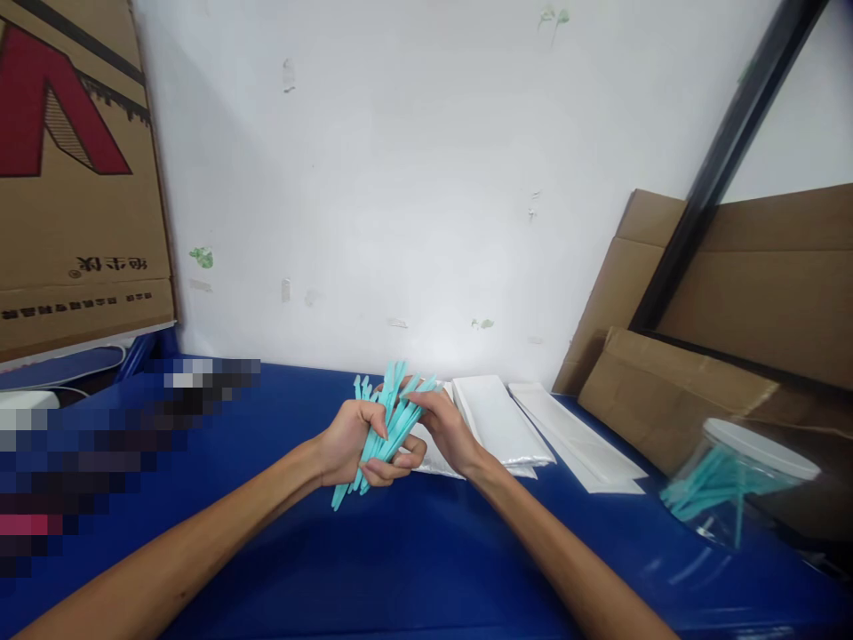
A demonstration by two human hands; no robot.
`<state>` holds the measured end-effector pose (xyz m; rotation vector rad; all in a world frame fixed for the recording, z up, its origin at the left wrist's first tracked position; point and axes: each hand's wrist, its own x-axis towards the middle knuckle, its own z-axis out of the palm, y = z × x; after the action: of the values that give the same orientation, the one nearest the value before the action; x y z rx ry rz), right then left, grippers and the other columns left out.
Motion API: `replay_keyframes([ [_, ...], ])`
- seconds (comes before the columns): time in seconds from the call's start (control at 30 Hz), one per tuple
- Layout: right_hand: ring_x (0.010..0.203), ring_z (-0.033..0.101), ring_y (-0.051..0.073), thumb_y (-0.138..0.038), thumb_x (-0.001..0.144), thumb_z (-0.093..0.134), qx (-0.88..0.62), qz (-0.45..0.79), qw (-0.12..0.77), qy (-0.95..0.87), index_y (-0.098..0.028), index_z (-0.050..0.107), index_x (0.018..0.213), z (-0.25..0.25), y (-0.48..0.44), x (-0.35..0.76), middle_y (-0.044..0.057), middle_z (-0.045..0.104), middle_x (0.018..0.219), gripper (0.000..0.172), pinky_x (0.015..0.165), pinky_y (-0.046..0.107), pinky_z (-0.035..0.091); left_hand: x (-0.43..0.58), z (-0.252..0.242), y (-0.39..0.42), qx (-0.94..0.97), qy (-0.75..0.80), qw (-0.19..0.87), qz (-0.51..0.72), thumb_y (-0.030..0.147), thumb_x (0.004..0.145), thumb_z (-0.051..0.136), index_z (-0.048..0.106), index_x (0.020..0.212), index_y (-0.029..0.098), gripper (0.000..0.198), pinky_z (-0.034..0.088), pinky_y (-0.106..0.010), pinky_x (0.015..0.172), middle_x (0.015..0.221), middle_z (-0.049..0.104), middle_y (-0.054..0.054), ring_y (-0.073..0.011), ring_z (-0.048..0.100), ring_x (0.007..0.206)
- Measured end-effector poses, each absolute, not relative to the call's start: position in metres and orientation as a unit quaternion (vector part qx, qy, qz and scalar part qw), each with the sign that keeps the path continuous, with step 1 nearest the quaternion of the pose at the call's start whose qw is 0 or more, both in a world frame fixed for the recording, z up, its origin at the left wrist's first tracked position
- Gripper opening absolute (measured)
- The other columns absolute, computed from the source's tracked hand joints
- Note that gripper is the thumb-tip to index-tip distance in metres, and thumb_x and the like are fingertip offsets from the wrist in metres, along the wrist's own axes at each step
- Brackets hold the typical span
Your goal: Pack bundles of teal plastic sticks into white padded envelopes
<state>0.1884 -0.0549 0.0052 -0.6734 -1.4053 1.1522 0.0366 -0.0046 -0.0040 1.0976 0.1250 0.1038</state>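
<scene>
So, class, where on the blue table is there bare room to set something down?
Bare: the blue table between the forearms, and between the right hand and the jar. Crowded: white packets behind the teal sticks, cardboard far right.

You get bright, even light; the white painted wall [426, 178] glares softly, the clear plastic jar [733, 480] blurs, and edges bow outward.

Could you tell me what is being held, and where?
Left hand grips a bundle of teal sticks around its middle; right hand touches the upper ends.
</scene>
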Motion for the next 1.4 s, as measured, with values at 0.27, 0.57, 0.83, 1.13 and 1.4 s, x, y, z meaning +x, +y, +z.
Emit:
replay_keyframes([
  [0.27,0.075,0.055,0.015,-0.035,0.082,0.064,-0.292,0.441,0.58,-0.619,-0.019,0.064,0.075,0.007,-0.053,0.183,-0.001,0.059,0.074,0.017,0.078,0.027,0.044,0.037,-0.003,-0.006,0.505,0.085,0.857,0.064,0.029,0.053,0.043,0.056,0.071,0.008,0.029,0.009,-0.024,0.039,0.068,0.047,-0.007,-0.0076,0.026,0.04],
  [0.57,0.06,0.044,0.011,-0.04,0.082,0.063,-0.36,0.365,0.579,-0.634,-0.018,0.053,0.067,0.005,-0.052,0.184,-0.004,0.046,0.061,0.028,0.06,0.023,0.039,0.04,-0.001,-0.008,0.489,0.096,0.86,0.112,0.026,0.058,0.044,0.055,0.069,0.008,0.024,0.012,-0.022,0.037,0.067,0.051,-0.009,-0.0063,0.029,0.039],
  [0.83,0.045,0.051,0.012,-0.052,0.089,0.049,-0.39,0.378,0.562,-0.623,-0.015,0.068,0.088,0.002,-0.046,0.187,-0.001,0.057,0.054,0.042,0.047,0.024,0.042,0.043,0.002,-0.009,0.483,0.126,0.824,0.268,0.018,0.062,0.046,0.055,0.089,0.015,0.028,0.035,-0.023,0.042,0.067,0.062,-0.01,-0.0169,0.053,0.048],
  [1.13,0.066,0.063,0.018,-0.059,0.084,0.057,-0.366,0.381,0.678,-0.511,-0.019,0.062,0.094,0.001,-0.038,0.196,0.003,0.065,0.071,0.041,0.057,0.029,0.048,0.025,0.004,0.026,0.634,0.416,0.553,0.345,0.021,0.068,0.04,0.062,0.098,0.01,0.038,0.047,-0.03,0.058,0.066,0.061,-0.007,-0.0197,0.06,0.06],
  [1.4,0.059,0.055,0.013,-0.051,0.078,0.068,-0.303,0.481,0.708,-0.418,-0.024,0.05,0.096,0.0,-0.033,0.202,-0.007,0.049,0.063,0.037,0.063,0.03,0.049,0.003,0.001,0.052,0.754,0.617,0.159,0.163,0.036,0.074,0.054,0.06,0.076,0.017,0.02,0.043,-0.034,0.061,0.075,0.067,-0.014,-0.0315,0.065,0.076],
])
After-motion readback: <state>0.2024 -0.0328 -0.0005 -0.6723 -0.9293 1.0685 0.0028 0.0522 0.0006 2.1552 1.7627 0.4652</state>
